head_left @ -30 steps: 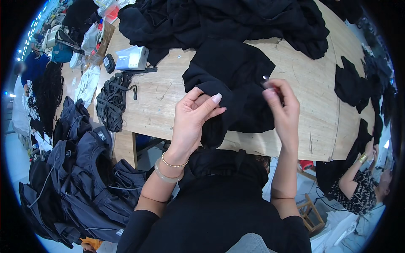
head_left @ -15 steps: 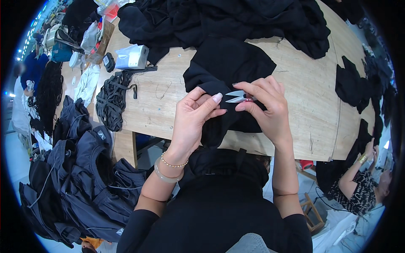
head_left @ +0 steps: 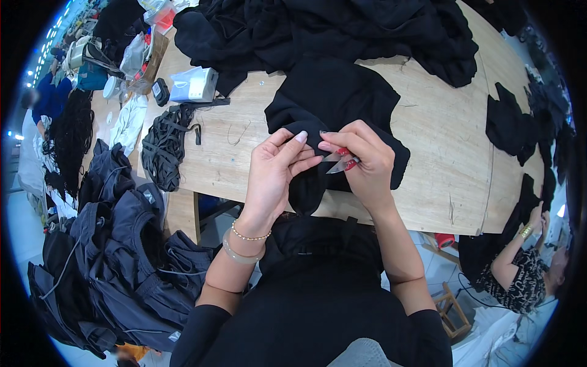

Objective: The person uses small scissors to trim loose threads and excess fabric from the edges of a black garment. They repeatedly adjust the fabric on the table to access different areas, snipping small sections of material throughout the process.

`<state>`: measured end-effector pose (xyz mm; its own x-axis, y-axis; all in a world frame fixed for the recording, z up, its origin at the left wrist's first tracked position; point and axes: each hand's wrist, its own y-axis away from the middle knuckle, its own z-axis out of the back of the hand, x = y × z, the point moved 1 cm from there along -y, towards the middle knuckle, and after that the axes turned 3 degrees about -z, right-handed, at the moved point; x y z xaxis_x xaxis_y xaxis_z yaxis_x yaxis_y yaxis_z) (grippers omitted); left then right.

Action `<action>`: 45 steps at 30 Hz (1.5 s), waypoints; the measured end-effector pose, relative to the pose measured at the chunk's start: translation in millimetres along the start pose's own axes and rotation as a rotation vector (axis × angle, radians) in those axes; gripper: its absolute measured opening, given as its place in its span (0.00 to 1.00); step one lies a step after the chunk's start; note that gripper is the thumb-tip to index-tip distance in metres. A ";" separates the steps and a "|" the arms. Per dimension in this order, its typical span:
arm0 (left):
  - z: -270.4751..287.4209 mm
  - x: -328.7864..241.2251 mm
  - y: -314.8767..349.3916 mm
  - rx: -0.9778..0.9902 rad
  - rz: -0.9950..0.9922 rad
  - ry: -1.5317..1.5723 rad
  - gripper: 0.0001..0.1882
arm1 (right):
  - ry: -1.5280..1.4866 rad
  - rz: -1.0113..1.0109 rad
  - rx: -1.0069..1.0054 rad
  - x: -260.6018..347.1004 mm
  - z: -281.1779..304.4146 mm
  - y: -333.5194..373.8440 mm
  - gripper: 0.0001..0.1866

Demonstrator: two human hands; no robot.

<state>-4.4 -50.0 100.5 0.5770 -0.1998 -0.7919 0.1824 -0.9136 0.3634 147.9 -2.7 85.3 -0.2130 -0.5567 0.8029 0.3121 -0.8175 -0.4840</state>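
Note:
A black fabric piece [head_left: 342, 92] lies on the wooden table in front of me, its near end hanging over the edge. My left hand [head_left: 275, 168] pinches a fold of it between thumb and fingers. Close beside it, my right hand [head_left: 367, 162] is closed round a pair of thread snips [head_left: 340, 163] with red on the handles. The blades jut out toward my left fingers. My right thumb and forefinger come together at the cloth, and whether they grip a bit of it or a thread cannot be made out.
A big heap of black cloth [head_left: 330, 27] covers the table's far side. To the left are coiled dark straps [head_left: 165, 147], a tissue pack [head_left: 192, 84] and a pile of dark garments [head_left: 122, 244]. Another person [head_left: 520, 263] works at the right.
My right hand has turned and come down and left toward my left hand. The snips now tilt downward, lower in the hand, and the thumb and forefinger have moved onto the cloth.

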 end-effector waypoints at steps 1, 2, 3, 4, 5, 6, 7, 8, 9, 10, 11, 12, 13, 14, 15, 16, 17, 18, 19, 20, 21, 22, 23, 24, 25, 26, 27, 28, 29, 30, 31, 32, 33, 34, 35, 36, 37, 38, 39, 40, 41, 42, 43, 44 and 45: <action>5.8 1.0 -1.3 0.000 0.000 -0.016 0.05 | 0.012 0.006 0.002 0.7 1.1 -2.2 0.10; 9.7 2.3 -2.1 0.000 -0.001 -0.031 0.05 | 0.024 0.012 0.003 1.4 1.7 -4.5 0.08; 10.7 2.9 -2.2 -0.012 -0.085 -0.087 0.05 | 0.039 -0.006 0.022 1.5 1.4 -6.6 0.06; 11.0 4.2 -2.1 -0.023 -0.168 -0.140 0.06 | 0.056 -0.025 0.042 1.2 1.2 -8.5 0.05; 10.9 4.6 -1.6 -0.035 -0.251 -0.194 0.08 | 0.072 -0.043 0.061 1.5 1.2 -10.2 0.04; 9.6 2.8 -0.3 -0.011 -0.342 -0.336 0.10 | 0.034 -0.093 0.081 4.6 2.2 -13.5 0.05; 7.6 -0.5 2.7 0.010 -0.433 -0.478 0.11 | -0.005 -0.144 0.102 9.8 3.2 -17.6 0.07; 4.8 -4.5 6.3 0.032 -0.522 -0.622 0.14 | -0.045 -0.194 0.124 12.8 3.4 -20.4 0.08; -1.2 -9.3 11.5 0.022 -0.564 -0.753 0.15 | -0.056 -0.201 0.155 12.9 2.6 -22.2 0.07; -1.4 -9.1 11.2 0.033 -0.606 -0.819 0.14 | -0.065 -0.211 0.183 13.0 2.5 -25.0 0.07; -0.6 -7.9 9.8 0.044 -0.648 -0.885 0.13 | -0.075 -0.221 0.211 12.8 2.1 -27.2 0.07; -0.2 -7.5 8.4 0.056 -0.690 -0.951 0.12 | -0.069 -0.213 0.213 13.0 0.5 -28.7 0.08; 0.4 -7.3 6.9 0.035 -0.732 -0.984 0.09 | -0.062 -0.202 0.218 12.5 -2.7 -29.5 0.09; 1.0 -7.6 4.9 0.014 -0.773 -1.018 0.07 | -0.055 -0.192 0.223 11.8 -4.5 -30.2 0.10; 1.8 -8.0 2.6 -0.006 -0.814 -1.050 0.04 | -0.081 -0.282 0.227 12.7 -2.5 -32.9 0.11; 3.7 -9.4 1.2 -0.032 -0.855 -1.086 0.02 | -0.111 -0.370 0.234 16.6 0.7 -37.9 0.12; 8.4 -8.5 -1.3 -0.049 -0.836 -1.092 0.02 | -0.140 -0.458 0.242 17.5 3.0 -40.7 0.14; 14.9 -6.2 -4.4 -0.067 -0.816 -1.098 0.02 | -0.125 -0.370 0.207 12.5 5.6 -39.5 0.18; 19.2 -6.1 -6.7 -0.083 -0.796 -1.106 0.03 | -0.097 -0.407 0.208 9.6 10.7 -38.5 0.18; 20.4 -7.5 -7.9 -0.092 -0.753 -1.076 0.03 | -0.068 -0.443 0.209 6.8 15.6 -37.3 0.18; 21.0 -8.7 -8.9 -0.102 -0.710 -1.045 0.03 | -0.146 -0.435 0.178 2.7 16.9 -34.9 0.17; 20.9 -9.2 -10.0 -0.109 -0.668 -1.014 0.05 | -0.099 -0.398 0.189 -0.3 17.7 -32.1 0.16; 21.0 -9.9 -10.8 -0.108 -0.661 -1.000 0.05 | -0.052 -0.361 0.199 -2.5 18.1 -29.1 0.15; 21.2 -10.6 -11.3 -0.108 -0.654 -0.986 0.05 | -0.004 -0.323 0.210 -2.5 17.4 -27.0 0.15; 21.2 -10.3 -11.6 -0.107 -0.647 -0.970 0.06 | 0.020 -0.322 0.191 1.2 15.7 -26.4 0.15; 21.6 -10.3 -11.5 -0.103 -0.648 -0.970 0.06 | 0.085 -0.280 0.219 2.5 14.0 -27.1 0.15; 22.0 -10.2 -11.3 -0.099 -0.649 -0.971 0.06 | 0.150 -0.237 0.246 3.4 12.6 -27.7 0.15; 22.1 -10.3 -11.2 -0.092 -0.650 -0.971 0.06 | 0.216 -0.195 0.272 4.4 11.3 -28.1 0.15; 21.9 -10.2 -10.8 -0.087 -0.658 -0.977 0.06 | 0.192 -0.167 0.258 0.4 7.4 -27.7 0.15; 21.5 -10.0 -10.1 -0.082 -0.666 -0.984 0.06 | 0.199 -0.172 0.253 0.3 5.3 -28.8 0.15; 21.2 -9.6 -9.5 -0.079 -0.674 -0.989 0.06 | 0.206 -0.175 0.251 0.6 3.1 -30.0 0.15; 20.5 -10.1 -8.5 -0.079 -0.676 -0.997 0.06 | 0.213 -0.178 0.249 0.8 1.5 -31.0 0.15; 19.2 -11.2 -7.2 -0.080 -0.678 -1.004 0.06 | 0.214 -0.180 0.255 1.0 0.4 -32.1 0.15; 18.5 -11.7 -6.6 -0.079 -0.680 -1.012 0.06 | 0.216 -0.182 0.260 1.1 -0.5 -32.8 0.15; 18.2 -11.1 -6.6 -0.080 -0.682 -1.006 0.06 | 0.217 -0.185 0.265 1.3 -1.0 -33.1 0.15; 18.0 -10.3 -6.7 -0.082 -0.683 -1.000 0.06 | 0.217 -0.184 0.270 1.4 -1.2 -33.1 0.15; 18.2 -9.9 -6.6 -0.084 -0.685 -0.994 0.06 | 0.216 -0.183 0.277 1.3 -1.6 -33.1 0.15; 18.5 -9.9 -6.3 -0.084 -0.681 -0.988 0.06 | 0.215 -0.182 0.283 1.3 -1.9 -33.1 0.15; 18.7 -10.1 -6.1 -0.083 -0.678 -0.981 0.06 | 0.213 -0.191 0.288 1.2 -1.7 -33.1 0.14; 18.9 -10.2 -5.9 -0.082 -0.674 -0.975 0.06 | 0.211 -0.201 0.293 1.0 -1.0 -33.2 0.14; 19.8 -9.9 -6.6 -0.083 -0.682 -0.962 0.06 | 0.209 -0.211 0.297 1.0 -0.4 -33.3 0.13; 21.5 -9.1 -8.0 -0.083 -0.690 -0.948 0.06 | 0.208 -0.214 0.298 1.2 -0.1 -33.3 0.14; 22.2 -8.5 -8.9 -0.083 -0.698 -0.935 0.06 | 0.208 -0.217 0.299 1.3 0.3 -33.3 0.14; 21.6 -9.0 -8.5 -0.083 -0.690 -0.938 0.06 | 0.209 -0.221 0.299 1.4 0.6 -33.2 0.14; 20.4 -9.9 -7.5 -0.083 -0.682 -0.941 0.06 | 0.205 -0.205 0.293 1.1 0.4 -33.3 0.14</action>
<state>-27.8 -48.4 95.6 -0.4732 0.1079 -0.8743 0.2991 -0.9139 -0.2746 137.7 23.9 102.4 -0.4688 -0.4288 0.7723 0.4885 -0.8543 -0.1778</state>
